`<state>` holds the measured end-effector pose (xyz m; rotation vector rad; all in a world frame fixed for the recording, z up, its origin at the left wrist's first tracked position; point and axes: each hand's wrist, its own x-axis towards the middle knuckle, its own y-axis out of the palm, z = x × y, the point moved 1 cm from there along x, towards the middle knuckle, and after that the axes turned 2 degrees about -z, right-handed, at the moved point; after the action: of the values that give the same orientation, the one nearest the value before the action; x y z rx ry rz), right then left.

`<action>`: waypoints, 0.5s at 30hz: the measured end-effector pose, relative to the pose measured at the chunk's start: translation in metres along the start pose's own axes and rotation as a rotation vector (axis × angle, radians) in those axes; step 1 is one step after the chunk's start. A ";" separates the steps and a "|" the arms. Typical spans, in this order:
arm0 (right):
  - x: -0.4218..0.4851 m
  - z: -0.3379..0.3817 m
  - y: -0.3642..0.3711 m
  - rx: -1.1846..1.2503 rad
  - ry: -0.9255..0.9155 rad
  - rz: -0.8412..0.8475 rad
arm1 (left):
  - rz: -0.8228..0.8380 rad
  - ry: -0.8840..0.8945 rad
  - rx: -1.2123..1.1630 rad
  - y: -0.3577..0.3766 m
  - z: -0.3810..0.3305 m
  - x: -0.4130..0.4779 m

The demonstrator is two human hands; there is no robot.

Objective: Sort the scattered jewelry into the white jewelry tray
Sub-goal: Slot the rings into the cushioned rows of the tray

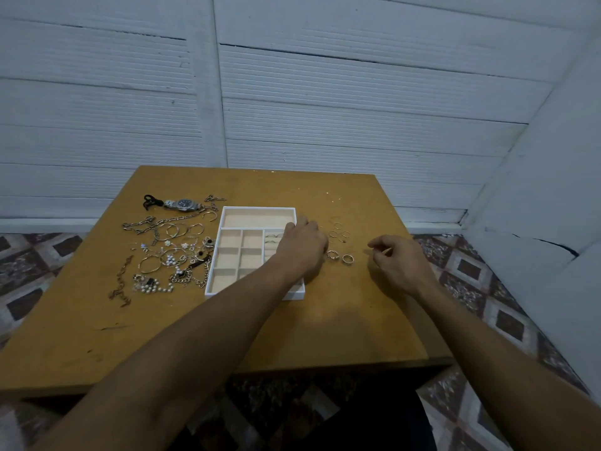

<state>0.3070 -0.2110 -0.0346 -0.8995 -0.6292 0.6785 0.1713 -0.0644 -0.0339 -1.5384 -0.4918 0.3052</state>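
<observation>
The white jewelry tray (260, 208), with peach-lined compartments, lies at the middle of the wooden table (341, 327). A few rings (271, 236) sit in its slotted right column. My left hand (300, 244) hovers over that column with its fingers curled down, hiding the slots below and whatever it may hold. Several thin loose rings (340, 234) lie just right of the tray, with two thicker rings (332, 254) (347, 258) nearer me. My right hand (400, 262) is right of them, thumb and forefinger pinched together; I cannot tell if something small is between them.
Left of the tray lies a heap of bracelets, chains, bangles and pearl pieces (172, 252). A silver watch (183, 204) lies at the back left, a dark chain (120, 284) at the far left. A white slatted wall stands behind the table, with patterned floor around it.
</observation>
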 end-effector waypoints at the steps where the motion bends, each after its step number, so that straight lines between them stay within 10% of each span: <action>1: -0.001 -0.001 -0.001 0.002 0.003 0.000 | 0.004 -0.003 -0.004 0.001 0.000 0.001; 15: -0.005 0.000 0.001 -0.008 -0.003 0.030 | -0.070 0.025 -0.053 -0.008 0.011 0.004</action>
<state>0.3034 -0.2143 -0.0366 -0.9173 -0.6227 0.7042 0.1680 -0.0528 -0.0258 -1.5709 -0.5367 0.2202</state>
